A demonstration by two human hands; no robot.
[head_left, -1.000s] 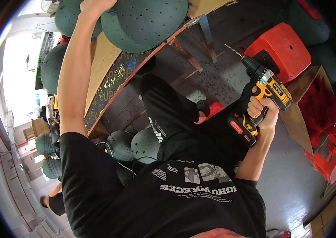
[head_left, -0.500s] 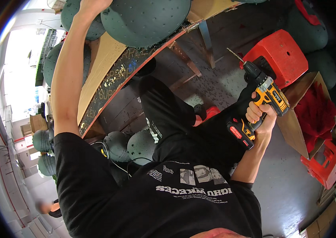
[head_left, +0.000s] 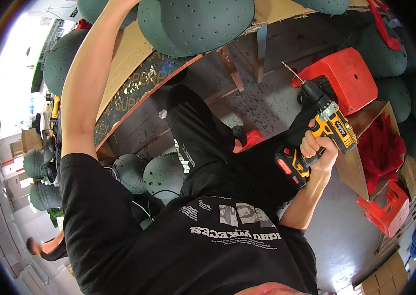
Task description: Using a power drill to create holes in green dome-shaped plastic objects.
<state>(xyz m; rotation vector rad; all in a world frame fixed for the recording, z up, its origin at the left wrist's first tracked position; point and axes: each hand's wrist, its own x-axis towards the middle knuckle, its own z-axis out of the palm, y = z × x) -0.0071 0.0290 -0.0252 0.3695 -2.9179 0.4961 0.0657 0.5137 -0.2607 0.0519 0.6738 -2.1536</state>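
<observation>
My right hand [head_left: 320, 146] is closed round the grip of a yellow and black cordless drill [head_left: 335, 125]. Its long bit points up and to the left, apart from everything, above the floor. My left arm reaches up to the bench, and only the edge of my left hand [head_left: 125, 3] shows at the top of the picture, its fingers cut off. Nearest to that hand is a big dark green dome-shaped shell [head_left: 195, 27], dotted with small holes, on the bench [head_left: 136, 91]. Whether the hand grips the shell is hidden.
More green shells [head_left: 63, 61] lie along the bench, under it [head_left: 163, 173] and stacked at right [head_left: 382, 51]. A red stool [head_left: 348, 81], a carton [head_left: 353, 172] of red cloth and another red stool [head_left: 390, 211] stand at right. Dark scraps litter the floor. Another person [head_left: 53, 248] is at far left.
The big shell sits a little further right on the bench, with my left hand beside it. The view has shifted slightly; the drill stays in my right hand, pointing much the same way.
</observation>
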